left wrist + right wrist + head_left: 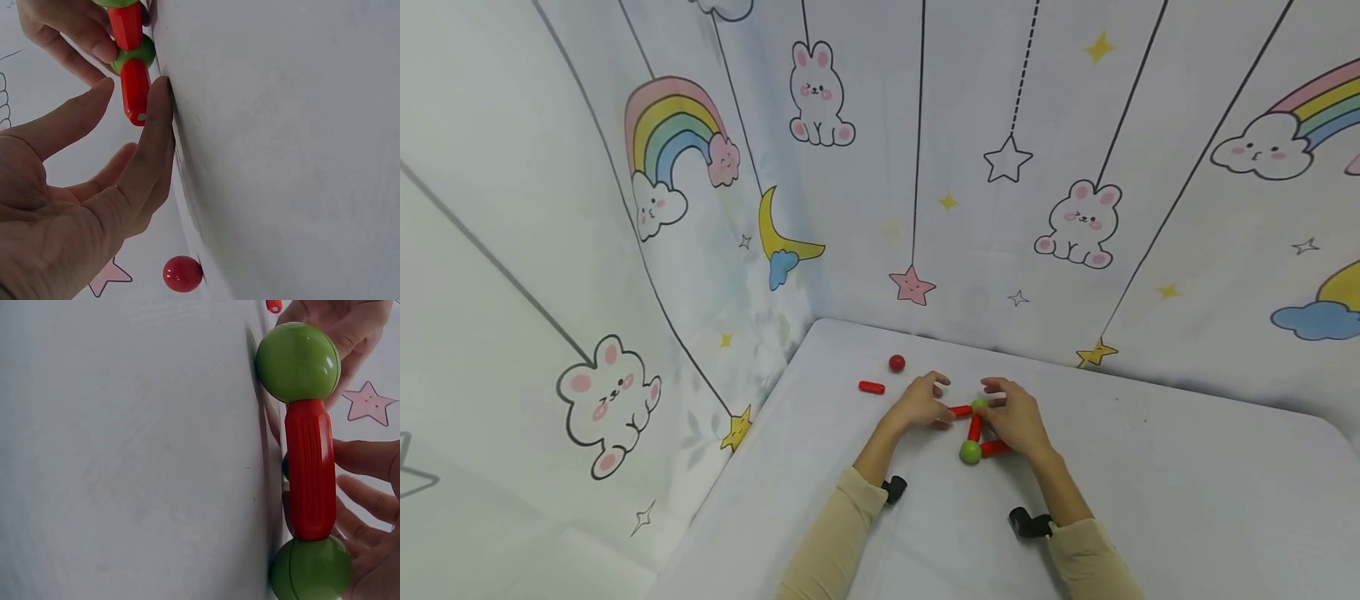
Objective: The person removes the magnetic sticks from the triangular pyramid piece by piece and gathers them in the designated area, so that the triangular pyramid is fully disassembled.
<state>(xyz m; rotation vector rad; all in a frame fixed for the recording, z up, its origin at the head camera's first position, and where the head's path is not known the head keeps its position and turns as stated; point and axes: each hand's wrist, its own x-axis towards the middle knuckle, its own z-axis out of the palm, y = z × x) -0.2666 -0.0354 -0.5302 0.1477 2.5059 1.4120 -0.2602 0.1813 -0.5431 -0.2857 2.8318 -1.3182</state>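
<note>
My left hand [919, 406] is beside a red rod [960, 411]; in the left wrist view its thumb and index finger are spread to either side of the rod's free end [136, 103]. That rod's other end joins a green ball [980, 405], which my right hand [1021, 422] pinches between thumb and fingers. From this ball another red rod [974, 427] runs to a nearer green ball [971, 452]. A third red rod [310, 469] links the nearer ball to another green ball [311, 569], hidden by my right hand in the head view.
A loose red ball [897, 363] and a separate red rod [872, 387] lie on the white table [1150, 467], left of my hands. Curtains with printed rabbits and stars stand behind and to the left. Black wrist devices [1028, 523] are strapped below both hands.
</note>
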